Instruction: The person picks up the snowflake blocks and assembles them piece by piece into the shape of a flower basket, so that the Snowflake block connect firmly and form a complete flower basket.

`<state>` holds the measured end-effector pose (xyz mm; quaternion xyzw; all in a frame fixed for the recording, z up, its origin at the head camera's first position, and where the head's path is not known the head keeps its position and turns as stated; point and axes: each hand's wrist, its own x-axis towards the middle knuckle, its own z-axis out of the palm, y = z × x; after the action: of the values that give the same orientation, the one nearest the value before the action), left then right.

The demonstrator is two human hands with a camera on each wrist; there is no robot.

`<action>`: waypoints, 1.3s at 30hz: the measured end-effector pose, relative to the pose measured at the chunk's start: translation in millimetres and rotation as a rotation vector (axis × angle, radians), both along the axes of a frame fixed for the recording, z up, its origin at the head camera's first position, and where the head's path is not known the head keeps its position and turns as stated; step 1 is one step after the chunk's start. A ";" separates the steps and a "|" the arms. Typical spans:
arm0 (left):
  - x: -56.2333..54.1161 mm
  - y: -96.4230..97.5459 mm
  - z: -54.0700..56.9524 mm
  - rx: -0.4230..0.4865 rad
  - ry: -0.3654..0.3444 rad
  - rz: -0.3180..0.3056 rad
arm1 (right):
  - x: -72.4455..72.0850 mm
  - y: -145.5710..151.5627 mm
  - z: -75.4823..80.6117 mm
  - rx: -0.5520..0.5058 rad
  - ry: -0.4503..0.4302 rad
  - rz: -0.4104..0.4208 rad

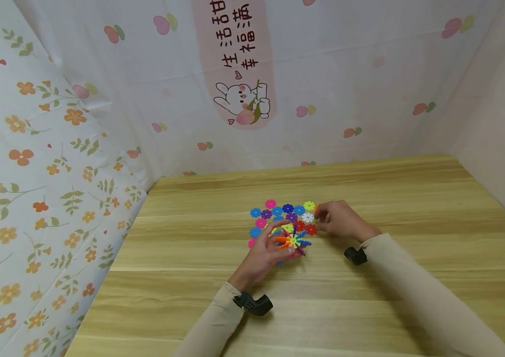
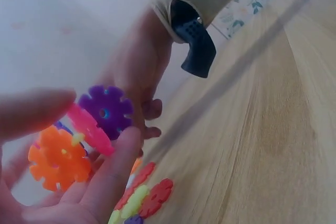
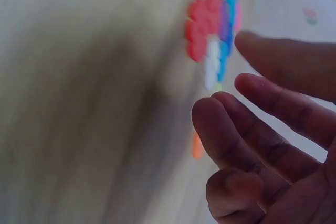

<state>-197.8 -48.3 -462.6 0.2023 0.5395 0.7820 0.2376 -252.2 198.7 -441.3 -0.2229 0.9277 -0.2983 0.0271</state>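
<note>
My left hand [image 1: 256, 260] holds a joined cluster of colourful plastic snowflake discs [image 1: 294, 241] just above the table. Close up in the left wrist view, a purple disc [image 2: 116, 119], a pink disc [image 2: 90, 129] and an orange disc [image 2: 59, 162] of that cluster sit between thumb and fingers. At the right edge of the loose discs hovers my right hand [image 1: 341, 220], its fingers loosely bent and holding nothing. An orange disc [image 3: 197, 146] lies near its fingertips, partly hidden by them. A white disc [image 3: 211, 65] and red discs [image 3: 197, 27] lie beyond.
Loose discs in several colours, such as a pink one [image 1: 270, 204] and a dark blue one [image 1: 288, 208], lie flat on the wooden table [image 1: 167, 277] behind the left hand. Printed curtains [image 1: 323, 89] hang behind and to the left. Each wrist wears a black camera mount [image 1: 256, 303].
</note>
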 end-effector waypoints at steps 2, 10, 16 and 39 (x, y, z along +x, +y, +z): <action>-0.1 1.1 0.2 0.008 0.005 0.001 | -0.9 -5.5 -3.6 0.047 -0.008 0.026; -1.6 2.1 0.0 -0.046 0.015 0.015 | 2.5 -23.2 -5.0 0.156 0.016 0.046; -2.3 0.8 -1.6 -0.053 0.023 0.032 | 0.5 -25.4 -7.1 0.116 -0.035 0.007; -3.5 4.4 -3.9 -0.027 -0.006 -0.002 | 21.0 -9.3 28.6 -0.396 -0.196 0.020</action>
<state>-201.4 -43.9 -466.6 0.1971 0.5492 0.7750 0.2426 -231.2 189.4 -412.7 -0.2031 0.8417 -0.4946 0.0756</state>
